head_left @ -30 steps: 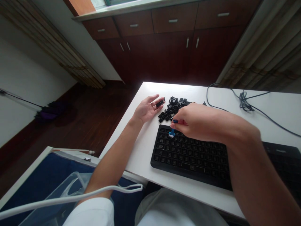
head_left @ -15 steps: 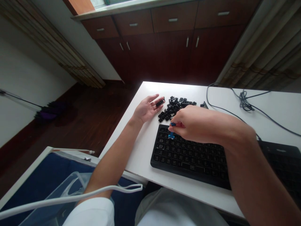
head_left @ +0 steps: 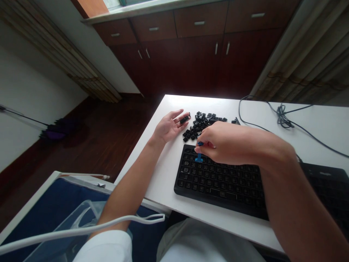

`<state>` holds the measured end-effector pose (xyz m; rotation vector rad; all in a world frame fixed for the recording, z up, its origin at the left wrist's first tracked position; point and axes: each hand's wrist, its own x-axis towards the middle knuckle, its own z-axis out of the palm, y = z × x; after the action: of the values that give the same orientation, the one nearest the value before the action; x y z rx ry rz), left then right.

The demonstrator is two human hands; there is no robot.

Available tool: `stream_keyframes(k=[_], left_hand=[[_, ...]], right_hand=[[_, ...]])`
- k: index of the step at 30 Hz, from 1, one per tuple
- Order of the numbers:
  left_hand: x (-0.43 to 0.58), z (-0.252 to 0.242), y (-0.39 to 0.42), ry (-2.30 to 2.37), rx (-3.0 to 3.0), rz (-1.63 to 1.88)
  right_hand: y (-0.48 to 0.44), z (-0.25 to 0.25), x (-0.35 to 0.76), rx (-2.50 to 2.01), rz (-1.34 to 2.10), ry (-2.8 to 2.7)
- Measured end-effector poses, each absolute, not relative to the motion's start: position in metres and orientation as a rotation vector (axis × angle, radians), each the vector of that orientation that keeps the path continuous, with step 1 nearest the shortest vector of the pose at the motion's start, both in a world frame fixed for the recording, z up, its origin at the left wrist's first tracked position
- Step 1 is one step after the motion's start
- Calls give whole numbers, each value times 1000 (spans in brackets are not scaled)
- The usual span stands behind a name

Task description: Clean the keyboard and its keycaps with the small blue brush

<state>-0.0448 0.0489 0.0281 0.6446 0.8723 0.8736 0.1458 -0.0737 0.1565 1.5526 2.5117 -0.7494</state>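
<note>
Your right hand [head_left: 218, 140] is clamped on a small blue tool [head_left: 199, 155], its lower end down at the upper left of the black keyboard [head_left: 218, 178] on the white counter [head_left: 160, 171]; your left hand [head_left: 168, 126] is turned palm up with its fingers apart, a dark piece [head_left: 185, 119] lying across them (too small to make out clearly), just beside the loose black keycaps [head_left: 200, 124] heaped behind the keyboard

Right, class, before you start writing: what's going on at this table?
A person's right hand pinches a small blue tool, its end down at the far left part of a black keyboard. The left hand is palm up, a black piece lying across its fingers. Beyond the keyboard, loose black keycaps lie heaped on the white table.
</note>
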Motion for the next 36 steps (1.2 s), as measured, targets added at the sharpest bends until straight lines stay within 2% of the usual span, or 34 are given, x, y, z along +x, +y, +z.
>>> stream_keyframes(k=[7, 12, 18, 23, 28, 33, 36], left_hand=[[-46, 27, 50, 843, 639, 856], [-46, 27, 50, 849, 640, 859], [-45, 28, 50, 863, 643, 857], [-44, 28, 50, 863, 638, 870], [-45, 25, 50, 824, 636, 864], [-45, 23, 50, 822, 637, 861], [-44, 22, 49, 813, 660, 856]], right_hand=[[-70, 156, 149, 1617, -762, 2418], [-67, 155, 151, 1752, -487, 2538], [-74, 157, 152, 1650, -722, 2427], [-73, 158, 147, 1736, -435, 2650], [-75, 160, 146, 1577, -707, 2536], [-72, 158, 145, 1712, -510, 2573], [-74, 158, 143, 1619, -619, 2603]])
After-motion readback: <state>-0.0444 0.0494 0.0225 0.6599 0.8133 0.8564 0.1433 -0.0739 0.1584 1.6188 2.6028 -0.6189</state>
